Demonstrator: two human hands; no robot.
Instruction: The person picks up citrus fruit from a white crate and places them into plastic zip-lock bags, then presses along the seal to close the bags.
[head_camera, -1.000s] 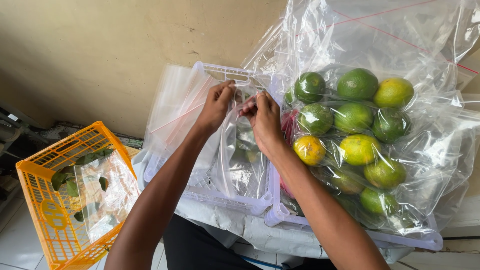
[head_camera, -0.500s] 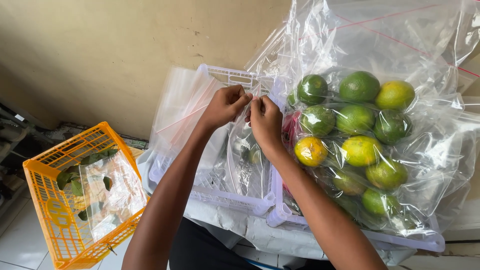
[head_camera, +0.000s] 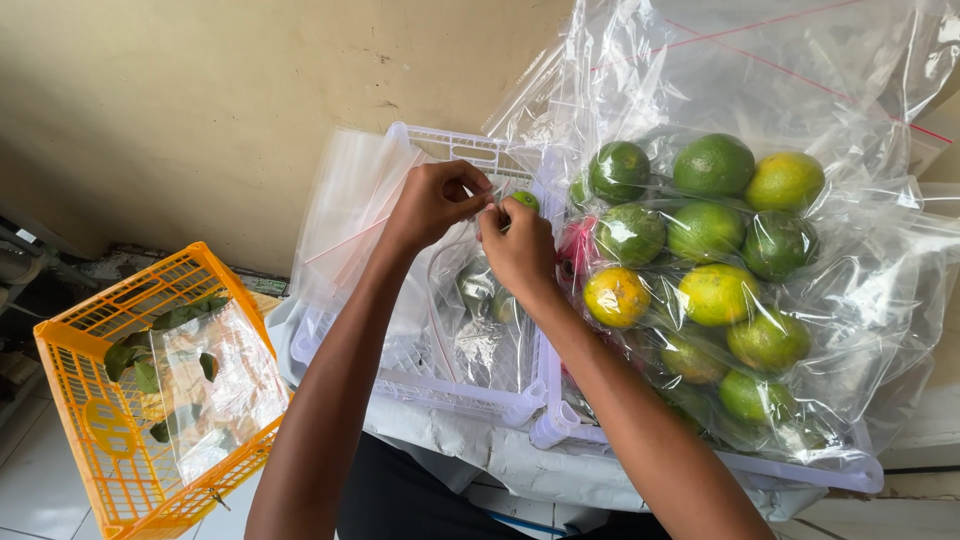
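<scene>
i see two white crates (head_camera: 470, 395) side by side on a covered stand against the wall, set close so both are within reach. the right crate (head_camera: 700, 462) carries the big bag (head_camera: 850, 250), a clear sack standing tall and open-topped, so the fruit stacks up against its wall. i count about eleven limes (head_camera: 713, 165) showing through it, most green, three or four turning yellow; more may sit behind where i cannot tell.

down on the floor to the left sits one orange basket (head_camera: 75, 400), holding green leaves (head_camera: 130, 355) and one loose clear sheet (head_camera: 215, 385), apart from the crates, seemingly the place for trimmings.

in the left crate lies the small bag (head_camera: 470, 330), clear, with a red seal line. i make out about three limes inside it, low in the crate, blurred by the plastic.

both hands meet over that bag's mouth. my left hand (head_camera: 432, 203) is curled, fingers pinched on the plastic rim. my right hand (head_camera: 517, 247) is closed too, thumb and fingers nipped on the same rim right beside the left, knuckles nearly touching. held up like this, the bag hangs taut and the fruit stays at the bottom. one small lime (head_camera: 525, 199) peeks just above the right hand.
</scene>
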